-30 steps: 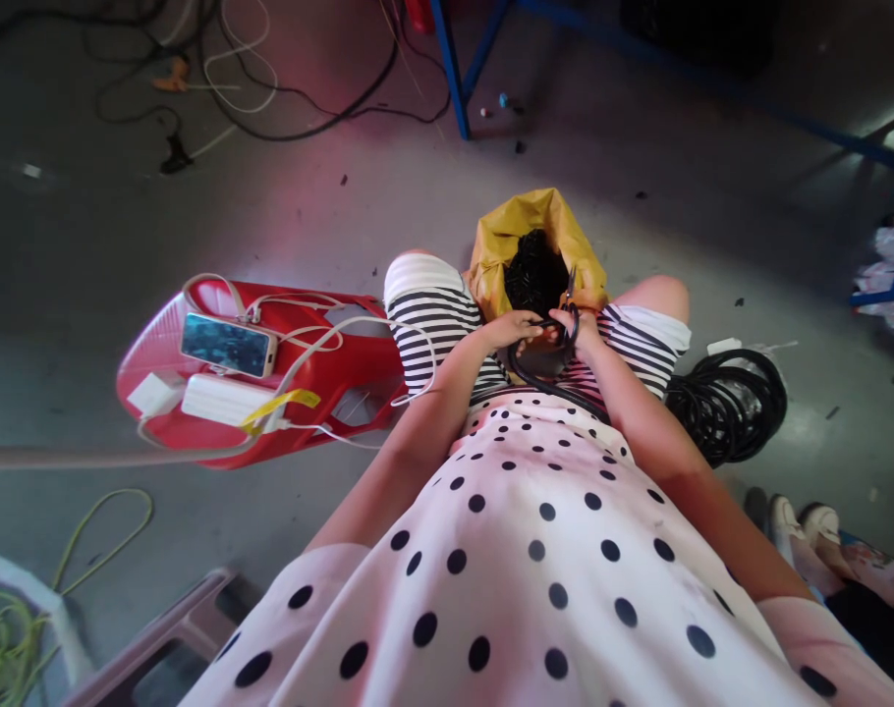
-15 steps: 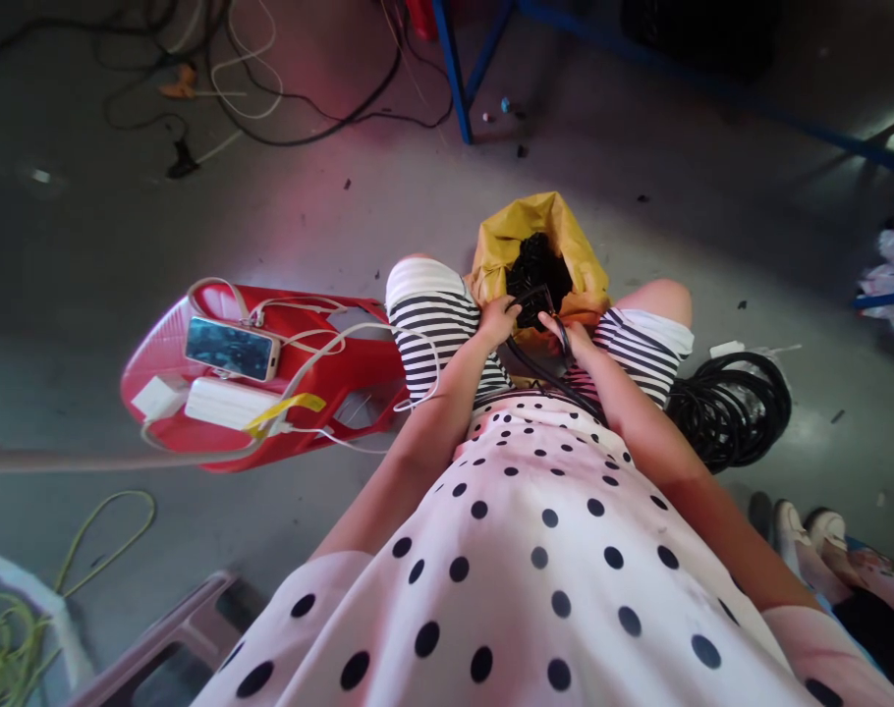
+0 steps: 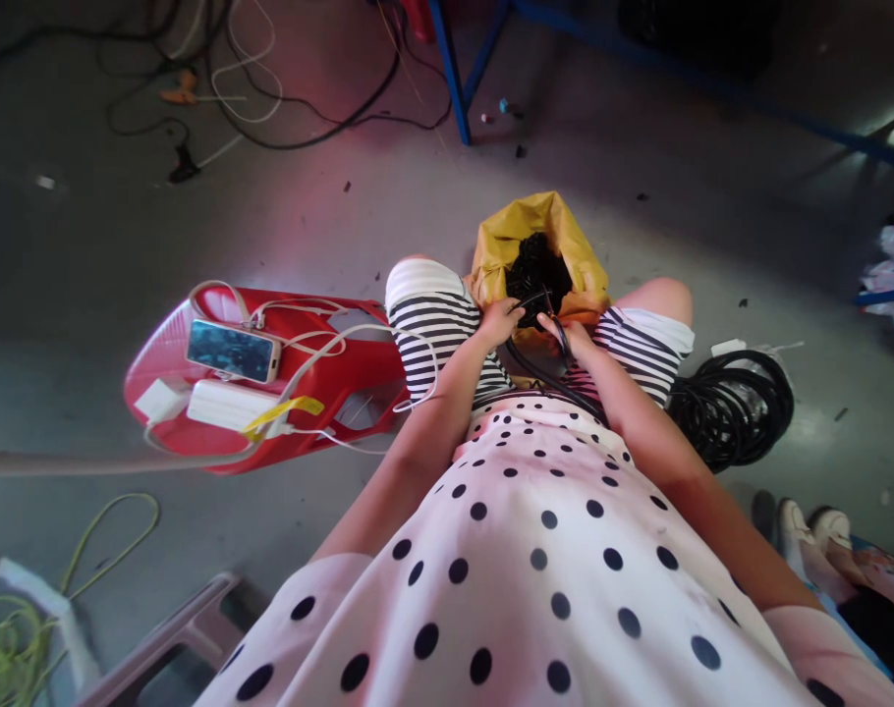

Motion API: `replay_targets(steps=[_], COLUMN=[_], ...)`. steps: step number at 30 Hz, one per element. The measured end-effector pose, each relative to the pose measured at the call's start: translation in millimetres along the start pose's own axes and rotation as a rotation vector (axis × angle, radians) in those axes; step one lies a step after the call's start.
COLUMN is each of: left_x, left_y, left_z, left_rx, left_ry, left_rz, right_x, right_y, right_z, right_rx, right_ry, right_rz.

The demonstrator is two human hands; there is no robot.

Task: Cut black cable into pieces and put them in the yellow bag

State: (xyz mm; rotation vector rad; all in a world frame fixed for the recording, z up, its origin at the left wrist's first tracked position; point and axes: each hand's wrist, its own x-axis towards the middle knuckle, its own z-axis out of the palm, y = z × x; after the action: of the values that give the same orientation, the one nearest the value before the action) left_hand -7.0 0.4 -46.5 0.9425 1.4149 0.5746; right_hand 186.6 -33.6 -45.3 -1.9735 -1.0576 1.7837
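Between my knees stands an open yellow bag (image 3: 497, 236) with a tangle of black pieces (image 3: 535, 263) inside; I cannot make out what they are. Over its near rim, my left hand (image 3: 500, 322) is closed on a black cable (image 3: 542, 375), which runs back toward my lap. My right hand (image 3: 561, 332) sits just to the right, its fingers closed on a dark part of the cable near the bag's mouth. What lies between the fingertips is small and partly hidden.
On my left a red stool (image 3: 152, 353) carries a phone (image 3: 233, 351), a white power bank (image 3: 230, 405) and white cords. A coil of black cable (image 3: 734, 407) lies by my right knee. Another person's shoes (image 3: 830, 528) show at the lower right; a blue frame leg (image 3: 454, 88) stands ahead.
The dark piece between my hands has shifted slightly, and its outline looks thinner now. Both hands stay nearly in place over the bag; the view has moved a little.
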Motion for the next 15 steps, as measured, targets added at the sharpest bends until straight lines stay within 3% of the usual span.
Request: replay_targets(steps=[7,15], left_x=[-1.1,-2.7], left_y=[4.0,5.0], left_z=[0.6,0.7], left_rx=[-0.035,-0.007], left_ry=[0.013,-0.013], left_rz=[-0.028,-0.042], right_x=[11.3,6.3], right_y=[12.2,8.0], right_z=[-2.3,1.0], right_rx=[-0.044,-0.049], right_ry=[-0.005,0.021], right_rz=[-0.038,-0.014])
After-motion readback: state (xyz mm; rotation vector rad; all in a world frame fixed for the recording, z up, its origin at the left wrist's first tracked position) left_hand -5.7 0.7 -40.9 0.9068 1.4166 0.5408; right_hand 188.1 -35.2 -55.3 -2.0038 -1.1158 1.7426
